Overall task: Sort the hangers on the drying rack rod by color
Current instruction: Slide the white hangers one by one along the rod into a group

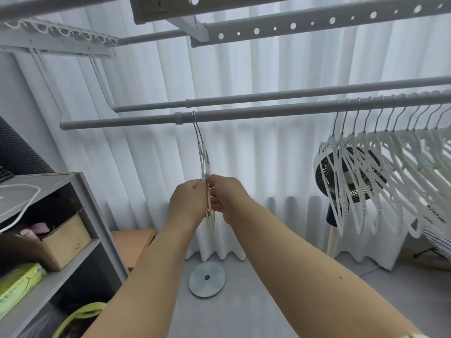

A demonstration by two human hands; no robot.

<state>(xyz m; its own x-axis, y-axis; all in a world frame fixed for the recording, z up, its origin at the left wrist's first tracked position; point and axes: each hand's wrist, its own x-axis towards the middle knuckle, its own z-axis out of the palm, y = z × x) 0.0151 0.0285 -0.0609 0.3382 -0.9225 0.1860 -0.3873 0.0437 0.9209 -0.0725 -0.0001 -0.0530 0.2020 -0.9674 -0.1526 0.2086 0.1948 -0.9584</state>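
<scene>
A grey drying rack rod (244, 116) runs across the middle of the view. Two or three pale hangers (204, 162) hang edge-on from its left part by metal hooks. My left hand (189, 203) grips their lower part from the left, and my right hand (225, 198) pinches them from the right, both hands meeting at the hangers. The hangers' lower ends stick out pinkish below my hands. Several white hangers (380, 167) hang in a bunch on the right part of the rod.
A second rod (268, 96) runs behind the first, with a perforated rack bar (317, 23) overhead. A grey shelf unit (80, 215) with boxes stands at the left. A black fan (341, 181) stands behind the white hangers. A round scale (207, 279) lies on the floor by white curtains.
</scene>
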